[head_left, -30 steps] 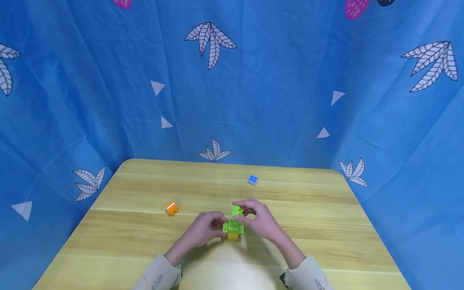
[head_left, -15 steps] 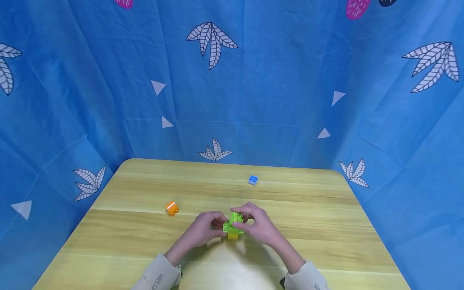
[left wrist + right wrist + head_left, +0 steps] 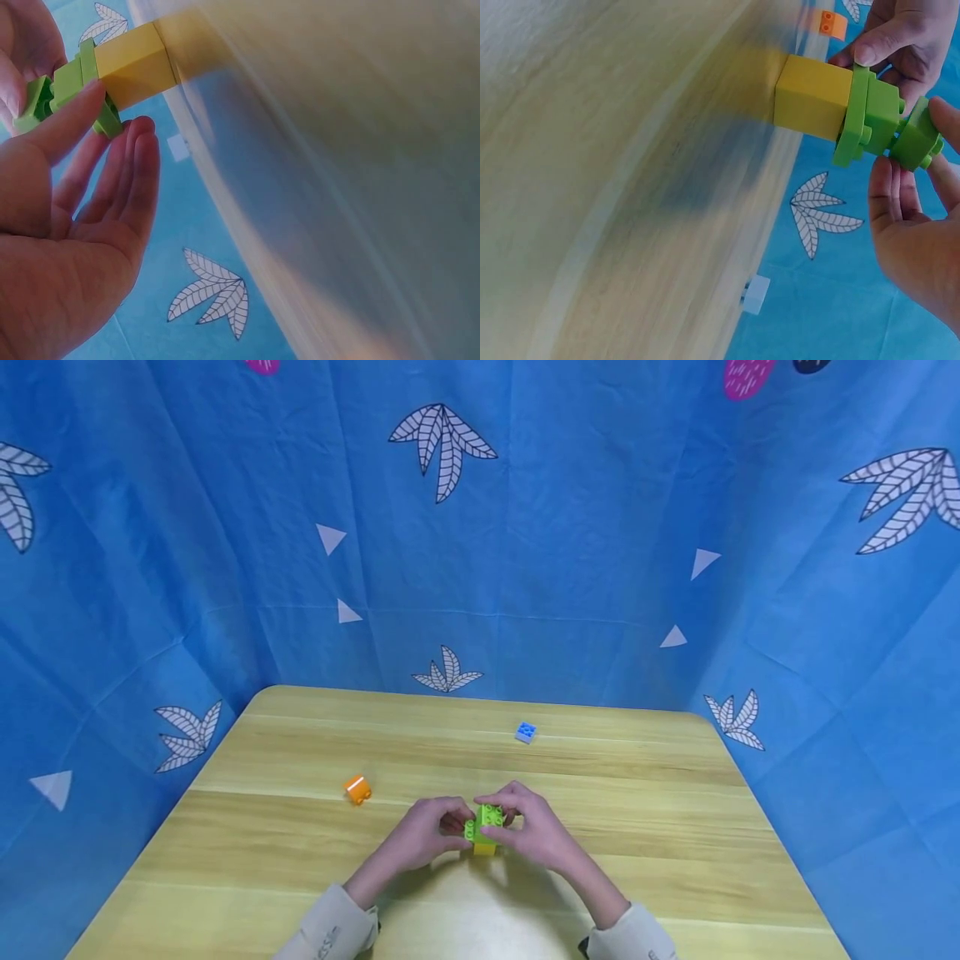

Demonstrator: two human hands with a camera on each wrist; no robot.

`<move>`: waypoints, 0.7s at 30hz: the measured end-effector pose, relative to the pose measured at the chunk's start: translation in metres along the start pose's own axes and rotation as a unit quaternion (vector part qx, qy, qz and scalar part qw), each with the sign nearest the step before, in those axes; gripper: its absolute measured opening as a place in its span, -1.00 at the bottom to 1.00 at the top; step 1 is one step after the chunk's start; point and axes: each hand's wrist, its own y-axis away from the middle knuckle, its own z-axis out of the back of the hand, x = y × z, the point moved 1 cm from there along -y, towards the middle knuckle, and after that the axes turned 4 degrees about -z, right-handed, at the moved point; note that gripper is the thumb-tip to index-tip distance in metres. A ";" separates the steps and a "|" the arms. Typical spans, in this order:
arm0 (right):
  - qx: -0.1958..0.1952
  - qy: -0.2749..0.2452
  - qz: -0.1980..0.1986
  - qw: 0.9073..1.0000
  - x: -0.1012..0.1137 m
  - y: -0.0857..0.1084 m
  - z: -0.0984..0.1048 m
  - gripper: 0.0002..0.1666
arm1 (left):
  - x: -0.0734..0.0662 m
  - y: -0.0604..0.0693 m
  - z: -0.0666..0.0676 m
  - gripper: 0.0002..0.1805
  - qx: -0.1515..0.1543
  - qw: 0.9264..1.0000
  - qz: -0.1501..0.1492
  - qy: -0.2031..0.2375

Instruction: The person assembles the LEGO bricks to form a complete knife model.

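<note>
Plainly, only the wrist views show the top green brick (image 3: 914,135) tilted.

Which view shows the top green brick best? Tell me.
The right wrist view: the top green brick appears largest there, its side and some studs plain. The left wrist view shows it smaller, near the picture's edge; the head view, tiny, studs from above.

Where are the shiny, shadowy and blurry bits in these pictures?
Head view: pale glare on the tabletop near the bottom middle, soft shadows by the left hand and right hand. Left wrist view: the tabletop looks smeary, with a yellow reflection next to the yellow block. Right wrist view: the tabletop is blurry too, but the green bricks look fairly sharp.
</note>
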 end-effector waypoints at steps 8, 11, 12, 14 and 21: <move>-0.003 0.013 0.004 1.000 -0.001 0.001 -0.002 -0.51 | -0.001 0.000 0.000 -0.70 0.002 1.000 0.001 0.010; -0.004 0.017 0.006 1.000 -0.001 0.001 -0.003 -0.52 | -0.002 0.000 0.001 -0.70 0.003 1.000 -0.005 0.010; -0.004 0.018 0.007 1.000 -0.002 0.001 -0.004 -0.52 | -0.002 0.001 0.001 -0.70 0.003 1.000 -0.004 0.009; -0.006 0.020 0.010 1.000 -0.002 0.001 -0.004 -0.52 | -0.003 0.001 0.001 -0.71 0.003 1.000 -0.005 0.007; -0.011 0.024 -0.004 1.000 -0.002 0.000 -0.006 -0.51 | -0.002 0.000 0.000 -0.70 0.001 1.000 -0.005 0.005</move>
